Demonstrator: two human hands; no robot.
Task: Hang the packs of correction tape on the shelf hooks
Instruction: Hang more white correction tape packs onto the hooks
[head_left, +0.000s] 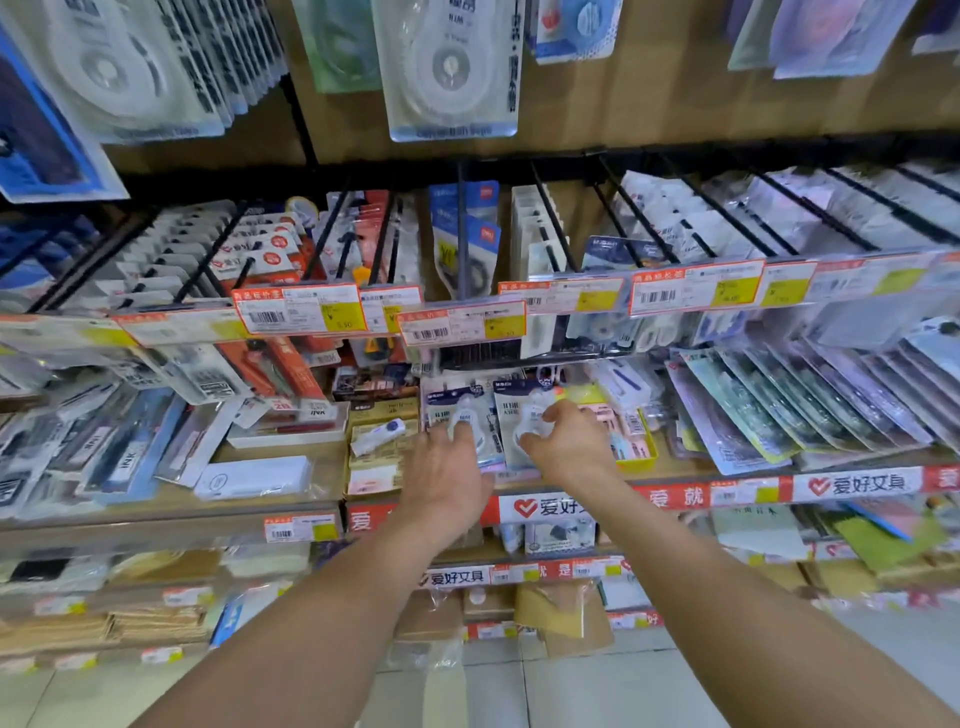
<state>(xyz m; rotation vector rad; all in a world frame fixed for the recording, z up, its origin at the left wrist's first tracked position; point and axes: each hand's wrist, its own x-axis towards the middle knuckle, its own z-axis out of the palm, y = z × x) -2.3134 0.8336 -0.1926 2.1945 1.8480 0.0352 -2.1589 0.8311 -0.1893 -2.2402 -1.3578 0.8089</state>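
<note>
Two packs of correction tape lie side by side, face up, on the shelf. The left pack is directly under and ahead of the left hand; the right pack is between the thumb and curled fingers of the right hand. Each pack's long axis runs away from the fingers, hang-hole end farthest. Each is a pale grey-blue card with a clear blister over a white dispenser. Left fingers are nearly straight, resting on the blister, holding nothing; right fingers are narrow, apparently pinching the pack's near right edge. The hooks stand above and beyond both fingertips, behind the price labels; the right hand probably lifts first.
</note>
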